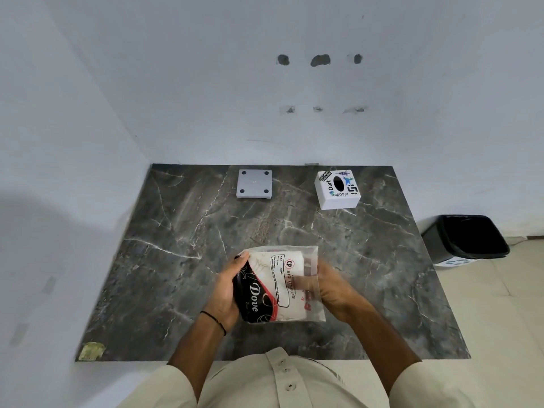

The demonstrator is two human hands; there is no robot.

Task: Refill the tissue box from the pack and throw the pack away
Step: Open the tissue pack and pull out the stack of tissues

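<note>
I hold a clear plastic tissue pack (276,285) with black, red and white print over the near middle of the dark marble table (182,231). My left hand (228,293) grips its left side. My right hand (329,290) holds the right side, with fingers showing through the plastic at the pack's end. The white tissue box (337,189) with stickers and an oval slot on top stands at the far right of the table, well beyond both hands. Its grey base plate (254,184), feet up, lies apart from it at the far middle.
A black waste bin (468,240) with a dark liner stands on the tiled floor just off the table's right edge. White walls close in the table at the back and the left. A yellowish patch (91,351) marks the near left corner.
</note>
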